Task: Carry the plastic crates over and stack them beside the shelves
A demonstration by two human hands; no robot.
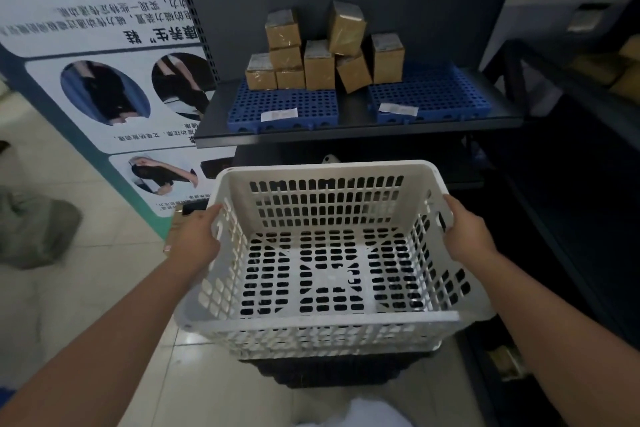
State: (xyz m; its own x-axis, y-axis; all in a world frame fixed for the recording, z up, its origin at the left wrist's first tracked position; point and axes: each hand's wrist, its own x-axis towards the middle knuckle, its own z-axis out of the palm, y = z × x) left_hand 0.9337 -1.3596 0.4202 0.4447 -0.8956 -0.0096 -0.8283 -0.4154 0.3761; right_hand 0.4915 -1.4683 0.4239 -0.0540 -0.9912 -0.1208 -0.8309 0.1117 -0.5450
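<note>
A white slotted plastic crate (322, 321) fills the middle of the view, empty, held in front of a dark metal shelf unit (360, 135). My left hand (197, 236) grips its left rim and handle slot. My right hand (465, 230) grips the right rim at the other handle slot. Directly beneath the white crate a dark crate (332, 373) shows on the floor; whether the two touch is unclear.
The shelf holds two blue perforated mats (284, 111) and several brown taped boxes (318, 64). A printed poster board (104, 80) leans at the left. A grey bag (34, 229) lies on the pale tiled floor. More dark shelving (571, 184) stands to the right.
</note>
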